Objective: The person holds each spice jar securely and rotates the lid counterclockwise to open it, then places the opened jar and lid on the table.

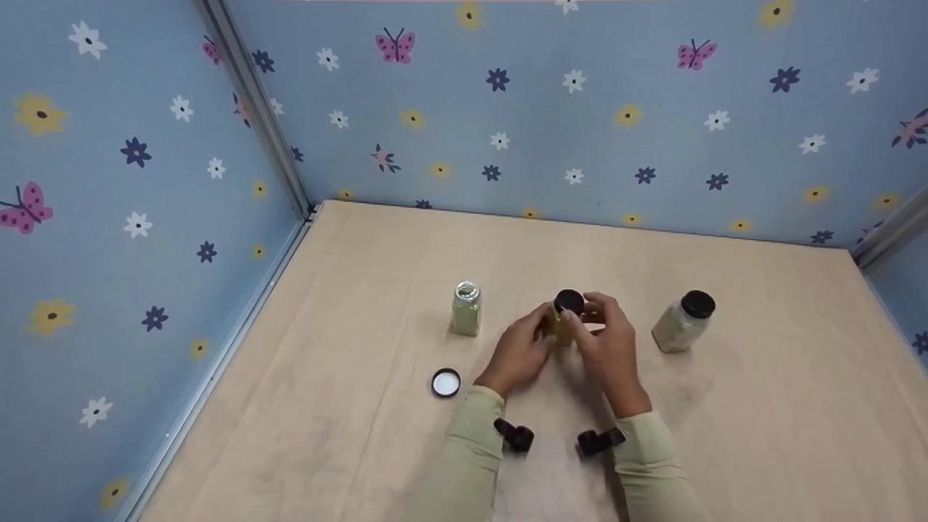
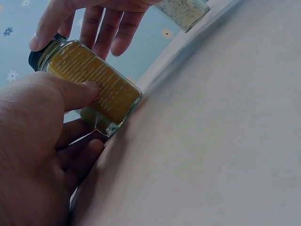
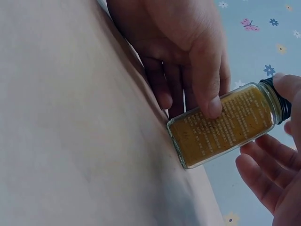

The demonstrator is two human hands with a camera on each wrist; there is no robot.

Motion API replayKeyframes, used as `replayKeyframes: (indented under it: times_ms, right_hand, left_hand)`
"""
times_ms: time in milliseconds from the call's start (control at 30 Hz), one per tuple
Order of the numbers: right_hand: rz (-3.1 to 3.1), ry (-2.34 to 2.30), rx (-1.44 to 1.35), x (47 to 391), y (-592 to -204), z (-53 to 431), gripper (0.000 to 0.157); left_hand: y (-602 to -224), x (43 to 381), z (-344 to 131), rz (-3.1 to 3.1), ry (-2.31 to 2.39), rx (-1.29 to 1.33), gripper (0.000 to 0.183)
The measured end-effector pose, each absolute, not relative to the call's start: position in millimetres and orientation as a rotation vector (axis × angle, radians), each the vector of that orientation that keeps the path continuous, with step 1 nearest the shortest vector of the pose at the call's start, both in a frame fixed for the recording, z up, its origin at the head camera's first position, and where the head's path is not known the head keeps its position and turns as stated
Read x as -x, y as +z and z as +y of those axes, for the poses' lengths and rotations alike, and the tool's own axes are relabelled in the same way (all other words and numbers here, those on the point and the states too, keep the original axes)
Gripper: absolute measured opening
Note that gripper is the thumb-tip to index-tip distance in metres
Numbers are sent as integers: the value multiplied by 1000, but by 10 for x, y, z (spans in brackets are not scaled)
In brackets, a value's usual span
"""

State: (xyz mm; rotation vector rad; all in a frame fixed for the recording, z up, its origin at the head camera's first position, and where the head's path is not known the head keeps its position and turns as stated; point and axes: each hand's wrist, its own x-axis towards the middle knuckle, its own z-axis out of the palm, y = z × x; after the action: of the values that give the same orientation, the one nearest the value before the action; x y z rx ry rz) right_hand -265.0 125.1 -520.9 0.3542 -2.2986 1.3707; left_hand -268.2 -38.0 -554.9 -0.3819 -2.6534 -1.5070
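Note:
A square glass spice jar of yellow-brown powder (image 3: pixel 240 115) stands upright on the table, white print on its side. My left hand (image 1: pixel 518 353) grips its body, thumb across the printed face in the left wrist view. The right hand (image 1: pixel 611 351) holds the jar's black lid (image 1: pixel 569 300) between thumb and fingers, its other fingers spread beside the glass. To the left is a lidless jar of green contents (image 1: pixel 467 310), its mouth ringed with silvery foil. A loose black lid (image 1: pixel 445 383) lies nearer me, white inside facing up.
On the right stands another jar, black-capped with pale speckled contents (image 1: pixel 680 326). A cream cloth (image 1: pixel 312 406) covers the table. Blue flowered panels (image 1: pixel 507 109) rise behind it and on the left, joined by a metal post (image 1: pixel 257 101).

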Motion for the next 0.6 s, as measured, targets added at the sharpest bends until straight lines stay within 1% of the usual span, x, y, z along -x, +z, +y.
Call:
replayKeyframes:
  times_ms: [433, 600]
  right_hand:
    - [-2331, 1299, -369, 2633, -5233, 1274, 41]
    - [-2338, 1306, -375, 2641, -5217, 1264, 44]
  left_hand:
    - [-5555, 2683, -380, -2675, -1493, 375, 59]
    - [-5551, 2684, -390, -2681, -1515, 369, 59]
